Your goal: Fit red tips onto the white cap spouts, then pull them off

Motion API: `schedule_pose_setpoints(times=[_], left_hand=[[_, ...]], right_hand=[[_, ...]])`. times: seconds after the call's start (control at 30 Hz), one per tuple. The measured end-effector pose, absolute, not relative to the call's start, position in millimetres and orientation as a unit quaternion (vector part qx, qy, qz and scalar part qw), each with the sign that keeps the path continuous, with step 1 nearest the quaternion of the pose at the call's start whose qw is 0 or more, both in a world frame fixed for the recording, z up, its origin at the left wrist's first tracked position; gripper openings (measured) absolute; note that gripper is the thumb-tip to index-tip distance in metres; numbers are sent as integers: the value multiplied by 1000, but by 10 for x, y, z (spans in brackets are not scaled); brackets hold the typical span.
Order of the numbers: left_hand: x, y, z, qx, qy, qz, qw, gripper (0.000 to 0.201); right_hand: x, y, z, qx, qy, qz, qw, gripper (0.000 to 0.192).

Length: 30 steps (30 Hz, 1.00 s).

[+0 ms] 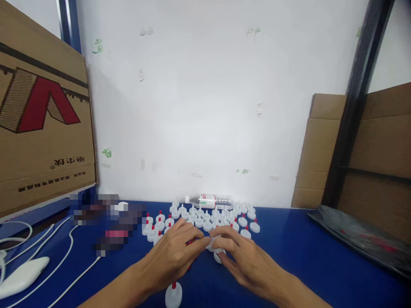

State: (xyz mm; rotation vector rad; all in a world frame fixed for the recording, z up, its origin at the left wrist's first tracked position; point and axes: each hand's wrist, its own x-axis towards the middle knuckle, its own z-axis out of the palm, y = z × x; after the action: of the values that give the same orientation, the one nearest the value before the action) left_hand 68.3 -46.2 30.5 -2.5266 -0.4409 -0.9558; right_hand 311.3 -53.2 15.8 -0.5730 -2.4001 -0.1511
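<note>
Right hand (248,256) curling its fingers around a round white plastic cap (219,257), left hand (176,247) half-curling at nine o'clock, its hold unclear, clear plastic bottle (208,201) lying at twelve.

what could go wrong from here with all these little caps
1. The front red-tipped cap stands close to the left hand; a low wrist might knock it over.
2. Other caps crowd together just beyond the fingers, so a forward reach by the right hand could topple several.
3. The bottle lies on its side behind them and might roll if bumped.
</note>
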Motion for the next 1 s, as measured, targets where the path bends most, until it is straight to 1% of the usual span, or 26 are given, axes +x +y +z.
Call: schedule_pose_setpoints(times=[0.1, 0.2, 0.33, 0.43, 0.63, 0.83, 1.0], left_hand=[[676, -475, 322, -901, -144, -353, 207, 32], [650, -458, 309, -894, -132, -372, 209, 41], [631, -419, 265, -894, -138, -375, 201, 47], [630, -410, 237, -890, -151, -381, 200, 48], [633, -423, 212, -880, -146, -404, 203, 45], [652, -434, 234, -888, -140, -392, 198, 45], [666, -433, 229, -886, -133, -398, 199, 35]], right_hand=[[3123, -519, 146, -183, -914, -78, 353, 43], [3147, -506, 145, -178, -905, -94, 374, 44], [3174, -496, 149, -180, -910, -147, 344, 42], [3180, -493, 143, -177, -912, -168, 328, 45], [3196, -479, 117, -187, -912, -180, 316, 51], [3211, -477, 117, -185, -915, -199, 300, 57], [3197, -499, 91, -193, -918, -190, 290, 62]])
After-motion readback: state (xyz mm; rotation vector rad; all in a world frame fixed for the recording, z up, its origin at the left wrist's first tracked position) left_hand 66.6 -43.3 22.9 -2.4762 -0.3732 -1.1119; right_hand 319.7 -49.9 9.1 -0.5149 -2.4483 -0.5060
